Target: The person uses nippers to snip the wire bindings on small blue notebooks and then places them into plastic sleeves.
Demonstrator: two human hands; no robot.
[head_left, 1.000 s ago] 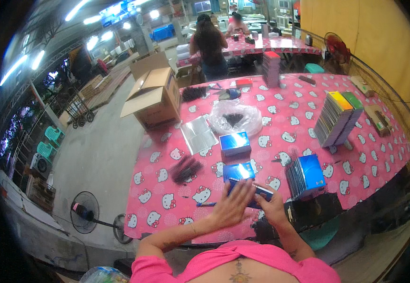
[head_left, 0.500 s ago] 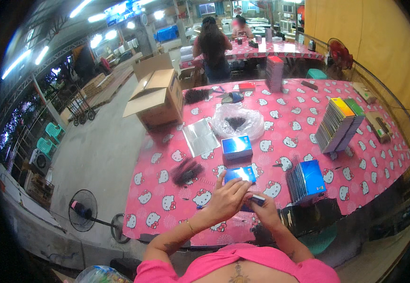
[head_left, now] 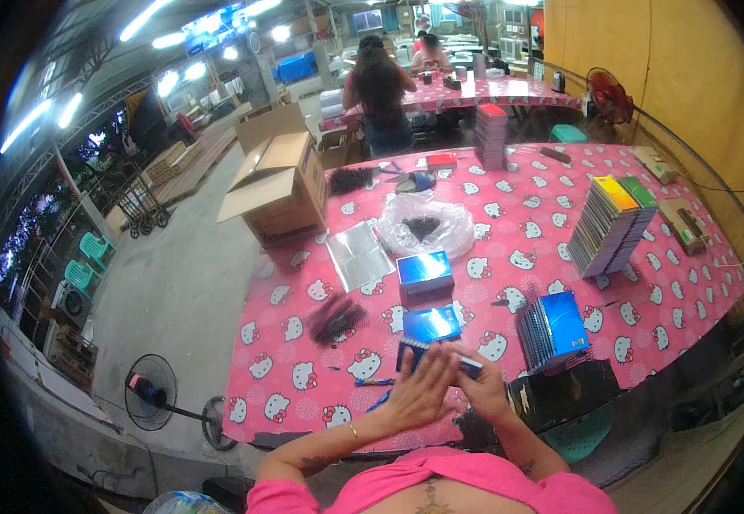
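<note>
Near the front edge of the table, a small blue spiral notebook [head_left: 470, 367] is in my right hand [head_left: 485, 390], whose fingers and thumb are closed on its right end. My left hand [head_left: 423, 387] lies across the notebook with its fingers stretched out and covers most of it. Just beyond the hands is a blue notebook [head_left: 432, 323], and behind that stands a stack of blue notebooks [head_left: 424, 271]. Left of my left hand lies a blue-handled tool [head_left: 375, 383], partly hidden. Loose black binding coils [head_left: 336, 319] lie farther left.
On the pink patterned tablecloth [head_left: 303, 390] stand blue notebooks [head_left: 553, 330], tall notebook stacks [head_left: 610, 227] and a red-topped stack [head_left: 491, 137]. A plastic bag [head_left: 458, 224] holds black coils. Beside it are clear sheets [head_left: 360, 255] and an open carton [head_left: 282, 193]. A person [head_left: 379, 90] stands beyond.
My left hand has slid slightly down and right over the notebook, and its fingers lie flatter. More of the blue-handled tool and of the notebook beyond my hands now shows. The view has shifted slightly.
</note>
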